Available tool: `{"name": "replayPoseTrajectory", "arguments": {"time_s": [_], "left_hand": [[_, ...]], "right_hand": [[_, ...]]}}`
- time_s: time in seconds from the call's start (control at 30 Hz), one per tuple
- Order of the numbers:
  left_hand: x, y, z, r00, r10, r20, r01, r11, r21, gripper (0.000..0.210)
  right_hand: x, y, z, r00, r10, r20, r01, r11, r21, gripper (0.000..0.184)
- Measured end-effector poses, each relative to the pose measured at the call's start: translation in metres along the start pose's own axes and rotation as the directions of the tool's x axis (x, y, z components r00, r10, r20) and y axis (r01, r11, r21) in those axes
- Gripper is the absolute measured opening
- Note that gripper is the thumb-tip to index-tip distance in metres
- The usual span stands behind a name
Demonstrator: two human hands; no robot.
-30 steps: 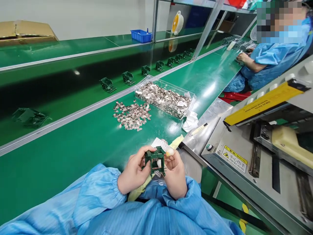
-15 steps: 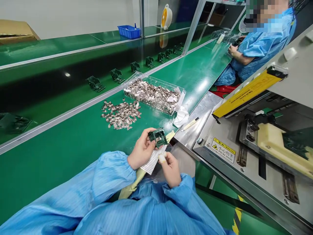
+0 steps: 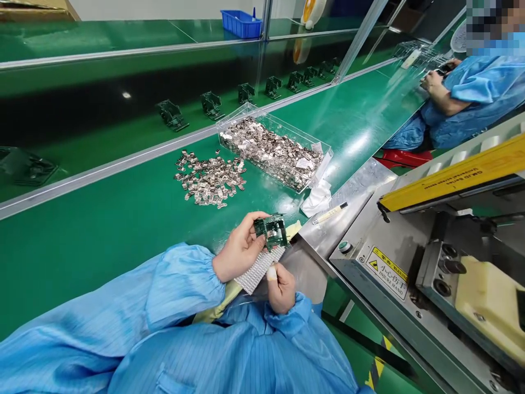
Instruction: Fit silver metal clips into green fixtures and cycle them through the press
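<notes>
My left hand (image 3: 240,251) grips a dark green, see-through plastic housing (image 3: 275,230) between thumb and fingers, tilted to show small metal parts inside it. Just below and to the right, my right hand (image 3: 282,289) is closed, its fingers curled and its thumb tip wrapped in a pale cover. Whatever may be in those fingers is hidden. Between the hands lies a silvery ribbed sheet (image 3: 257,272) over yellowish cloth. Beyond them, small metal clips (image 3: 211,178) form a loose heap on the green table, beside a clear plastic tray (image 3: 283,178) full of similar pieces.
Several green housings (image 3: 172,116) stand in a row along the dark strip behind the rail. To the right are a white cloth (image 3: 318,198), a cutter-like pen (image 3: 329,214) and a machine with a warning label (image 3: 384,272). A co-worker (image 3: 471,87) sits farther back.
My right hand has drawn down a little from the housing, and its fingers are curled more tightly. The left hand keeps its grip on the housing. The camera view has tilted and shifted.
</notes>
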State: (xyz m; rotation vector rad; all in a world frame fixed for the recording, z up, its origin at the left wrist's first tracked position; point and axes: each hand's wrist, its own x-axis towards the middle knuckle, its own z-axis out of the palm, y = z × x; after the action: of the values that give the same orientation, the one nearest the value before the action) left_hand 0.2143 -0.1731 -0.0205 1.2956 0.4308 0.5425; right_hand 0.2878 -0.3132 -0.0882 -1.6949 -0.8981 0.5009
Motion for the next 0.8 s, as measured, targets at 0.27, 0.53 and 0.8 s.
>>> {"name": "replayPoseTrajectory", "arguments": {"time_s": [0.27,0.53,0.8], "left_hand": [[-0.001,0.001,0.000,1.000,-0.008,0.005,0.008,1.000,-0.028,0.040],[-0.007,0.006,-0.002,0.994,0.047,0.101,-0.041,0.997,-0.070,0.035],[-0.009,0.008,-0.004,0.990,0.114,0.085,-0.116,0.993,0.021,0.034]], "right_hand": [[-0.002,-0.021,-0.041,0.957,0.160,0.240,-0.117,0.976,-0.185,0.014],[0.011,-0.079,-0.071,0.985,0.171,0.019,-0.171,0.984,0.045,0.010],[0.017,-0.084,-0.062,0.998,0.063,-0.021,-0.062,0.997,0.040,0.016]]}}
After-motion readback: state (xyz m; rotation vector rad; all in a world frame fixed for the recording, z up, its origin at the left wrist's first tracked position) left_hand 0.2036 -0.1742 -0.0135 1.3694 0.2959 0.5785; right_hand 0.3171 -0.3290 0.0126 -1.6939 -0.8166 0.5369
